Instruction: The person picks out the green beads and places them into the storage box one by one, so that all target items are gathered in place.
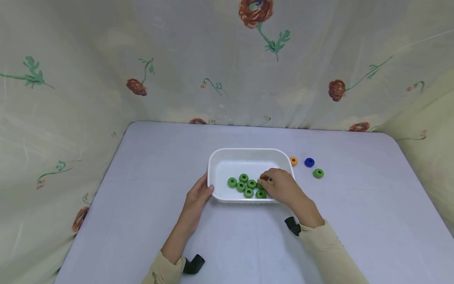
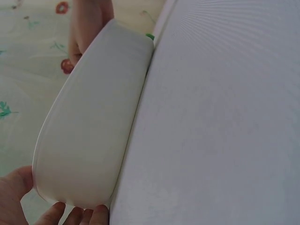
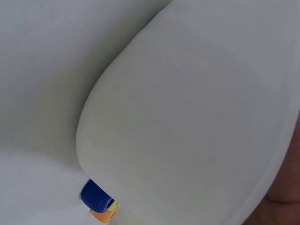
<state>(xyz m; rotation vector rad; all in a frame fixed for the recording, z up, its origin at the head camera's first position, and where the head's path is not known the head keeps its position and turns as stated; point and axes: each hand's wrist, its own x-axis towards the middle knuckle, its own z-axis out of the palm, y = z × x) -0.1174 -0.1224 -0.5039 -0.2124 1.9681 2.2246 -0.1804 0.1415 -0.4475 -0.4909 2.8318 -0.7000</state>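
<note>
A white rectangular tray (image 1: 227, 157) sits on the table with several green beads (image 1: 240, 186) inside, each with a dark hole. My left hand (image 1: 197, 196) holds the tray's left end, thumb at the rim; in the left wrist view its fingertips (image 2: 99, 215) press along the outer wall. Over the right part of the tray, my right hand (image 1: 281, 186) dips in and pinches a green bead (image 1: 260, 185), partly hidden by the fingers. Only the tray's outer wall (image 3: 187, 108) and a bit of that hand (image 3: 281, 187) show in the right wrist view.
Right of the tray lie an orange bead (image 1: 293, 161), a blue bead (image 1: 309, 162) and a loose green bead (image 1: 318, 173). A pale cloth covers the table (image 1: 149, 165). Flowered fabric (image 1: 227, 59) hangs behind and at both sides.
</note>
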